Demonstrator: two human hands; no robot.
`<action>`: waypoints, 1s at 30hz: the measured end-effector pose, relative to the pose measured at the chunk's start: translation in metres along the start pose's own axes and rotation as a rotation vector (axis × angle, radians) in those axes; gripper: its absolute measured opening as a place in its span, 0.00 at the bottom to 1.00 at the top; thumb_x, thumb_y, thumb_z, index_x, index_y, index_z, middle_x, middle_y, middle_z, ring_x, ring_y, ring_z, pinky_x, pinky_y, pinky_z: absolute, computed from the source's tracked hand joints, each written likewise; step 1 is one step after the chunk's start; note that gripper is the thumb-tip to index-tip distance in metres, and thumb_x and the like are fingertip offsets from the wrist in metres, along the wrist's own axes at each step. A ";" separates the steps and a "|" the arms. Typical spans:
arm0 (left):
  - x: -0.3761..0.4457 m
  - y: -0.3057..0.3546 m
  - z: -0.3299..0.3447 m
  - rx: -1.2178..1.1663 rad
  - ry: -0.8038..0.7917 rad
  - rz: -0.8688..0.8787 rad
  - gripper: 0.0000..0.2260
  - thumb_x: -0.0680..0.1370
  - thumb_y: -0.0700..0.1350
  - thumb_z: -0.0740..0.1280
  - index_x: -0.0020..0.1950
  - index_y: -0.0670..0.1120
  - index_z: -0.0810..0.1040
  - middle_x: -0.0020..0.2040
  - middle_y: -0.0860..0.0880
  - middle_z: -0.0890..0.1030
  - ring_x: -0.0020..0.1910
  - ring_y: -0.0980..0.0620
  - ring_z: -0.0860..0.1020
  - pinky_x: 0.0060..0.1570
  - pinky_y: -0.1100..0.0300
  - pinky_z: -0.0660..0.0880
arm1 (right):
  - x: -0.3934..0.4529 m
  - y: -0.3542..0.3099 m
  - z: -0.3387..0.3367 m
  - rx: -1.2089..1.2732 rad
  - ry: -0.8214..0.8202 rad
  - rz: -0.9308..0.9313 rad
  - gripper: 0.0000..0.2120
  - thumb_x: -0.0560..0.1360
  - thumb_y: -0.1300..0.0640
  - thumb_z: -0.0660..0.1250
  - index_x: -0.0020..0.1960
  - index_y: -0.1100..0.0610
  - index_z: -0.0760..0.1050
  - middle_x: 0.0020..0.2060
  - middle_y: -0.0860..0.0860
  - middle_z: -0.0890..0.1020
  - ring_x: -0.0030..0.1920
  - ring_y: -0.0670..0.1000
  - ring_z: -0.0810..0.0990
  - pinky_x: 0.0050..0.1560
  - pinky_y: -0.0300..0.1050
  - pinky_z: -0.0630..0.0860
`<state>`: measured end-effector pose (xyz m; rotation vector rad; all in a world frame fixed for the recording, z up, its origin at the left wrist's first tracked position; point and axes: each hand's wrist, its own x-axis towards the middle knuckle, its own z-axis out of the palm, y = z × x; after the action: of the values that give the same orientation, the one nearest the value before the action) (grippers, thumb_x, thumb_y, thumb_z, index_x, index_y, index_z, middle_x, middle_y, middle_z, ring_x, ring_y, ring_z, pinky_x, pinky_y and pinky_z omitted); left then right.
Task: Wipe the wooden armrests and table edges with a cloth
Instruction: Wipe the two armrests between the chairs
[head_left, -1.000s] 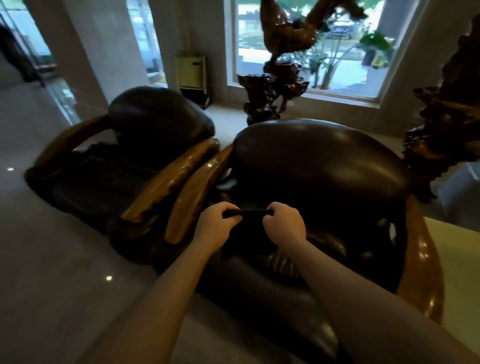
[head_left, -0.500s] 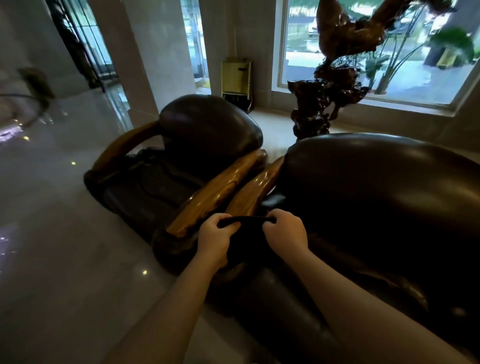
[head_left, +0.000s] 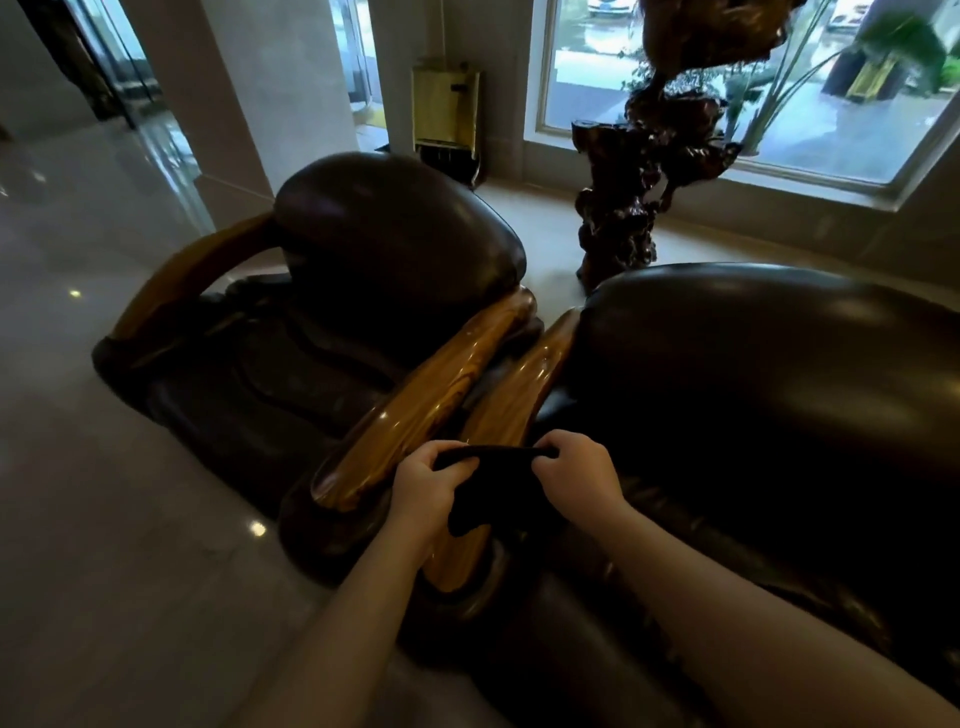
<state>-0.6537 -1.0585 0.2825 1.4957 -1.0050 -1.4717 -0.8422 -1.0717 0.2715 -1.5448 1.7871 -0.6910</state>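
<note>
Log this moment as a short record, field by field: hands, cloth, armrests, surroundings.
left hand: closed on one end of the dark cloth
right hand: closed on the other end
cloth: stretched between the hands, above the near armrest
far armrest: glossy wood, on the neighbouring chair, untouched
chairs: two dark ones, side by side
behind: carved wooden stand before a window
floor: pale, reflective

Both hands grip a dark cloth (head_left: 485, 483), stretched between them: the left hand (head_left: 425, 486) pinches one end, the right hand (head_left: 576, 475) the other. The cloth hangs over the near chair's amber wooden armrest (head_left: 511, 395). A second armrest (head_left: 426, 410), belonging to the far chair (head_left: 363, 291), lies just beside it. A carved dark wood stand (head_left: 639, 187) rises by the window (head_left: 831, 104), on a glossy floor (head_left: 104, 493).
</note>
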 end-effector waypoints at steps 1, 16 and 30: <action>0.010 0.000 -0.006 0.002 -0.022 -0.013 0.09 0.77 0.42 0.68 0.56 0.50 0.78 0.55 0.47 0.80 0.52 0.48 0.81 0.43 0.55 0.81 | 0.007 -0.002 0.007 -0.021 0.009 0.013 0.09 0.75 0.55 0.67 0.40 0.42 0.75 0.37 0.46 0.82 0.32 0.44 0.82 0.29 0.36 0.78; 0.137 -0.017 -0.133 0.139 -0.395 -0.099 0.07 0.76 0.44 0.69 0.50 0.55 0.81 0.50 0.51 0.83 0.45 0.53 0.84 0.45 0.54 0.83 | 0.055 -0.062 0.133 -0.106 0.192 0.384 0.05 0.77 0.58 0.66 0.49 0.49 0.78 0.36 0.47 0.82 0.33 0.49 0.83 0.33 0.48 0.82; 0.188 -0.063 -0.147 0.383 -0.461 -0.108 0.06 0.76 0.45 0.70 0.50 0.56 0.80 0.49 0.53 0.82 0.48 0.56 0.82 0.49 0.55 0.81 | 0.062 -0.041 0.189 0.016 0.155 0.631 0.08 0.76 0.59 0.65 0.54 0.51 0.79 0.41 0.47 0.82 0.39 0.47 0.82 0.35 0.41 0.80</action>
<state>-0.5037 -1.2084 0.1555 1.5177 -1.5732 -1.8263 -0.6759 -1.1337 0.1731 -0.8437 2.2148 -0.5132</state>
